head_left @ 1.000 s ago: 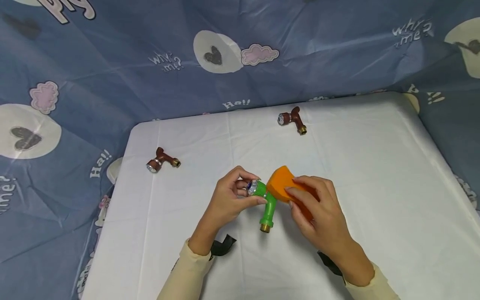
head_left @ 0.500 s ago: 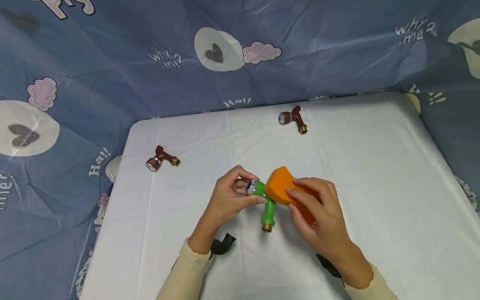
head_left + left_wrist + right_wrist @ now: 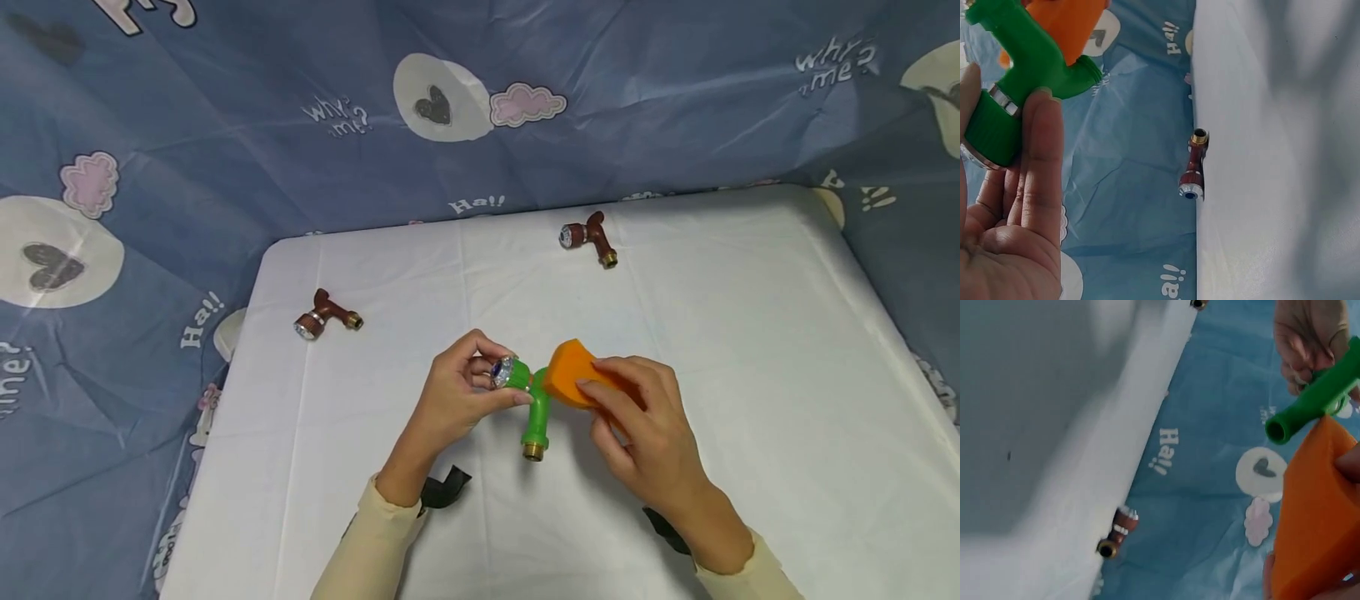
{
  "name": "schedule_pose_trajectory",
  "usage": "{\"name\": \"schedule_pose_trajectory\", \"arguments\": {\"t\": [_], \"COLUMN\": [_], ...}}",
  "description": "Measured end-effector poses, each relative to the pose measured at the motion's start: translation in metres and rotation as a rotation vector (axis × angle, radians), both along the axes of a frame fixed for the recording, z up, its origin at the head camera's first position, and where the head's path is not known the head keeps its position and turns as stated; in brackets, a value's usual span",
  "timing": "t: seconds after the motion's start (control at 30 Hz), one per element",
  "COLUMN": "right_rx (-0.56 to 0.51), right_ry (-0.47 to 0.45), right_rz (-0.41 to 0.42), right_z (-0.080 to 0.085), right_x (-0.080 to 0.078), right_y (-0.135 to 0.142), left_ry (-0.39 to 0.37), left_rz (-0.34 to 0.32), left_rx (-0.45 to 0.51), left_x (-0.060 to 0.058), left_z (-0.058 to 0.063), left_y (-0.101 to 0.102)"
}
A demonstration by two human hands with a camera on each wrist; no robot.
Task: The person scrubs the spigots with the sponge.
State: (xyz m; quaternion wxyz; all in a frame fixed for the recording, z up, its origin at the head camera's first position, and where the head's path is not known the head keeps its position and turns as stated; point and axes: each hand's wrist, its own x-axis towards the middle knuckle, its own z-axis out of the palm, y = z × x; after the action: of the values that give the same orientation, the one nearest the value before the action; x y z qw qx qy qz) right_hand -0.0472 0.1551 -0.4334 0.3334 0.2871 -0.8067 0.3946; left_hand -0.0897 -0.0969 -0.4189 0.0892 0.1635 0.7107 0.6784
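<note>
My left hand [image 3: 459,392] grips a green faucet [image 3: 537,417] by its ribbed knob, thumb below and fingers around the far side. The faucet's brass threaded end points down toward me, above the table. In the left wrist view the green faucet [image 3: 1029,56] shows its silver collar and short spout. My right hand [image 3: 648,425] pinches an orange sponge [image 3: 573,375], bent between thumb and fingers. One edge of the sponge touches the faucet's body; the right wrist view shows the orange sponge [image 3: 1316,506] against the green tube [image 3: 1316,394].
A brown faucet [image 3: 324,315] lies on the left of the white-covered table [image 3: 750,350]. Another brown faucet [image 3: 596,237] lies near the back edge. Blue printed cloth [image 3: 247,108] hangs behind and at the sides.
The sponge first shifts slightly left over the faucet, then back right and a little down along its body. The left hand keeps its grip on the knob, almost still.
</note>
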Motion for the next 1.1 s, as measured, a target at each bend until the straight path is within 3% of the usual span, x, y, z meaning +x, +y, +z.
{"name": "schedule_pose_trajectory", "arguments": {"t": [0.13,0.37,0.67,0.87,1.1], "right_rx": [-0.028,-0.046,-0.042,-0.111,-0.041], "right_ry": [0.013,-0.019,0.007,0.053,0.024], "right_rz": [-0.009,0.053,-0.012,0.054,0.096], "right_z": [0.004,0.004,-0.004,0.009,0.012], "right_x": [-0.002,0.002,0.001,-0.003,-0.001], "right_y": [0.001,-0.007,0.004,-0.002,-0.009], "left_ry": [-0.004,0.000,0.002,0.039,0.094], "left_rz": [0.004,-0.019,0.010,-0.036,-0.074], "left_rx": [-0.016,-0.011,-0.024,-0.065,-0.065], "left_x": [0.000,0.000,0.000,0.000,0.001], "left_z": [-0.001,-0.001,-0.001,-0.002,-0.003], "left_y": [0.000,0.002,0.001,0.006,0.010]}}
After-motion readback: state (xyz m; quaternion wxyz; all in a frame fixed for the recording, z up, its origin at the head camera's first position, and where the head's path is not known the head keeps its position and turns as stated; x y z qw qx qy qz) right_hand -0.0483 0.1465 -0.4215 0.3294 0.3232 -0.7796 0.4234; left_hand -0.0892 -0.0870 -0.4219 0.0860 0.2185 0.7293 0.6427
